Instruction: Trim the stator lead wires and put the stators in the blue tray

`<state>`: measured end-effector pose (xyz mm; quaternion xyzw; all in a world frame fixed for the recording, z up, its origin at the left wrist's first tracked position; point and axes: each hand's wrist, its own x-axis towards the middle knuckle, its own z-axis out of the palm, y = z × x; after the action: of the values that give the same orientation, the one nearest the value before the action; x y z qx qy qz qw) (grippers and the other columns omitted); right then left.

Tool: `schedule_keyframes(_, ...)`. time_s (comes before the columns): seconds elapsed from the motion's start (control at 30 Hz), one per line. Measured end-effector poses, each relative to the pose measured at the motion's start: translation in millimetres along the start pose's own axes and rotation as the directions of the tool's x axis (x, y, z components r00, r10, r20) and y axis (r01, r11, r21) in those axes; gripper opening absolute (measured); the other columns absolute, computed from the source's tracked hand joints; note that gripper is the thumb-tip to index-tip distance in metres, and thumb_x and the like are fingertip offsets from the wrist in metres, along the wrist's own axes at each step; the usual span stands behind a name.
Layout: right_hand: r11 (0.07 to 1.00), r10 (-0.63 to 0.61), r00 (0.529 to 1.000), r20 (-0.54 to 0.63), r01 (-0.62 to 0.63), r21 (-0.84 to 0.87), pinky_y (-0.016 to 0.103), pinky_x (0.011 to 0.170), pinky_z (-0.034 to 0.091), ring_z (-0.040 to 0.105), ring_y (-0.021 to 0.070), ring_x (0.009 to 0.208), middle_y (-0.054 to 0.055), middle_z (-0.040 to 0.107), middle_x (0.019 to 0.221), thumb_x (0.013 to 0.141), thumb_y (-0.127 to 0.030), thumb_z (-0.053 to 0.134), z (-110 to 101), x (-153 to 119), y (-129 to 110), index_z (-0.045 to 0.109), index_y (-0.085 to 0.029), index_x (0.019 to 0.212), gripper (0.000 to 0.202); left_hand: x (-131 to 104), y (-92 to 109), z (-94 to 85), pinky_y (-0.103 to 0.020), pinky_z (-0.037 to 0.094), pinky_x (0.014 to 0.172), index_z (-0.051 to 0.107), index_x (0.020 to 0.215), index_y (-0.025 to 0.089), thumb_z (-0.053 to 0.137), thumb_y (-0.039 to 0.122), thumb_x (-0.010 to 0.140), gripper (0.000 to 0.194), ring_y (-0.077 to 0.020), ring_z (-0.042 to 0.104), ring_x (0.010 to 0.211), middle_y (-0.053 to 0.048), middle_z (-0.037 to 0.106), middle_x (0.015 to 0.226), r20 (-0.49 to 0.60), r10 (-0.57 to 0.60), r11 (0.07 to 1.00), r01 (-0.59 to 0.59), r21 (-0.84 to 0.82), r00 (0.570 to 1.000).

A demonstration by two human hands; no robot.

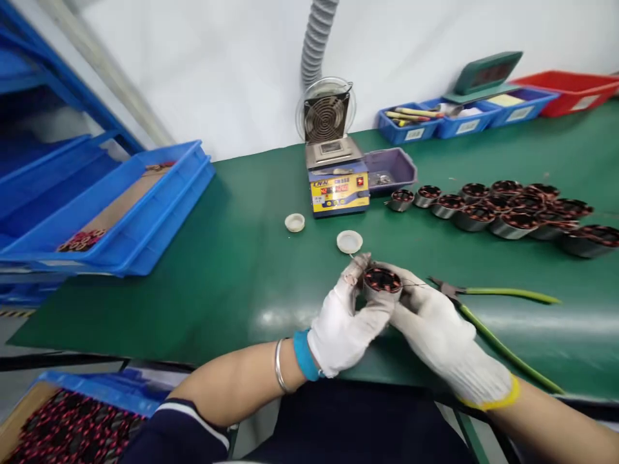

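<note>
A round metal motor stator (382,281) with dark copper windings is held above the table's near edge. Around its left and front side, my left hand (351,316), in a white glove, is closed. My right hand (432,322), gloved too, grips the stator's right side, and a thin wire sticks out there. Wire cutters (447,290) with green handles lie open beside my right hand. Just beyond the stator is a small white dish (349,241), with a second white dish (294,223) to its left.
A yellow and blue solder pot (338,190) with a fan stands at the back, beside a purple tray (394,167). Several stators (515,222) crowd the right side. Blue bins (411,132) and a red bin (575,93) line the wall. Stacked blue trays (159,212) sit left.
</note>
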<state>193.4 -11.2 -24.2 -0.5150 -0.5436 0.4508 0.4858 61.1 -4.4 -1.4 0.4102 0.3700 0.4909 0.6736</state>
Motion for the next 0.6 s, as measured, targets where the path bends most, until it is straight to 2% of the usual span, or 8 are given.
schedule_keyframes(0.07,0.995,0.050,0.995,0.090,-0.057,0.077,0.032,0.065,0.058,0.068,0.0192,0.074,0.010,0.070,0.098,0.077,-0.045,0.066,-4.7,0.2,-1.6,0.056,-0.020,0.119,0.050,2.1,4.0,-0.2,-0.036,0.046,0.103,0.066,0.106,0.019,0.075,0.027,0.074,0.034,-0.0246,0.061,0.113,-0.008,0.068,0.115,-0.054,0.022,0.999,-0.024,-0.022,0.998)
schedule_keyframes(0.13,0.988,0.083,0.988,0.128,-0.098,0.118,0.029,0.055,0.055,0.064,0.0167,0.066,0.010,0.070,0.098,0.076,-0.052,0.067,-9.7,-1.3,-3.3,0.053,-0.021,0.121,0.057,5.6,6.9,-4.0,-0.035,0.051,0.094,0.068,0.091,0.017,0.073,0.026,0.075,0.019,-0.0234,0.066,0.098,-0.008,0.071,0.098,-0.075,0.051,0.999,-0.051,-0.006,0.996)
schedule_keyframes(0.23,0.986,0.114,0.983,0.145,-0.130,0.107,0.025,0.050,0.051,0.063,0.0155,0.065,0.008,0.068,0.092,0.071,-0.059,0.071,-15.5,-2.1,-6.4,0.051,-0.022,0.114,0.060,13.3,10.3,-13.5,-0.032,0.052,0.082,0.066,0.081,0.017,0.069,0.027,0.077,0.011,-0.0204,0.066,0.088,-0.007,0.071,0.091,-0.104,0.108,0.994,-0.110,-0.019,0.989)
schedule_keyframes(0.33,0.987,0.097,0.974,0.203,-0.120,0.106,0.023,0.050,0.049,0.060,0.0143,0.063,0.005,0.065,0.080,0.068,-0.065,0.071,-17.5,-2.3,-11.4,0.053,-0.021,0.105,0.060,22.1,14.9,-22.4,-0.029,0.051,0.072,0.064,0.079,0.017,0.066,0.032,0.079,0.015,-0.0182,0.066,0.083,-0.005,0.069,0.093,-0.120,0.100,0.982,-0.117,-0.149,0.988)
schedule_keyframes(0.37,0.984,0.090,0.967,0.240,-0.124,0.131,0.023,0.051,0.049,0.059,0.0137,0.062,0.004,0.065,0.079,0.067,-0.066,0.071,-17.4,-2.9,-12.9,0.054,-0.021,0.105,0.061,25.0,16.4,-24.8,-0.028,0.051,0.070,0.064,0.081,0.017,0.065,0.034,0.079,0.016,-0.0178,0.066,0.082,-0.006,0.069,0.093,-0.094,0.062,0.981,-0.078,-0.179,0.994)
schedule_keyframes(0.43,0.964,0.102,0.942,0.319,-0.173,0.201,0.024,0.053,0.049,0.058,0.0130,0.061,0.004,0.063,0.080,0.065,-0.067,0.072,-16.8,-5.4,-14.4,0.056,-0.022,0.107,0.064,30.0,18.6,-28.5,-0.029,0.050,0.071,0.068,0.085,0.016,0.065,0.036,0.078,0.021,-0.0190,0.066,0.085,-0.007,0.069,0.096,0.028,-0.043,0.985,0.047,-0.166,0.999)
schedule_keyframes(0.53,0.918,0.187,0.908,0.375,-0.298,0.263,0.026,0.057,0.052,0.059,0.0158,0.066,0.006,0.065,0.086,0.063,-0.060,0.076,-17.4,-10.9,-11.6,0.062,-0.023,0.111,0.062,33.6,18.0,-32.1,-0.036,0.050,0.088,0.072,0.088,0.014,0.073,0.036,0.070,0.029,-0.0256,0.063,0.101,-0.011,0.070,0.103,0.278,-0.145,0.985,0.165,-0.052,0.950)
schedule_keyframes(0.6,0.885,0.251,0.905,0.344,-0.358,0.297,0.028,0.059,0.054,0.060,0.0184,0.069,0.006,0.066,0.089,0.062,-0.053,0.078,-18.5,-13.9,-9.1,0.064,-0.026,0.113,0.059,32.5,15.9,-32.8,-0.040,0.046,0.097,0.072,0.086,0.013,0.078,0.032,0.065,0.030,-0.0274,0.062,0.103,-0.011,0.070,0.101,0.358,-0.153,0.986,0.168,-0.012,0.921)
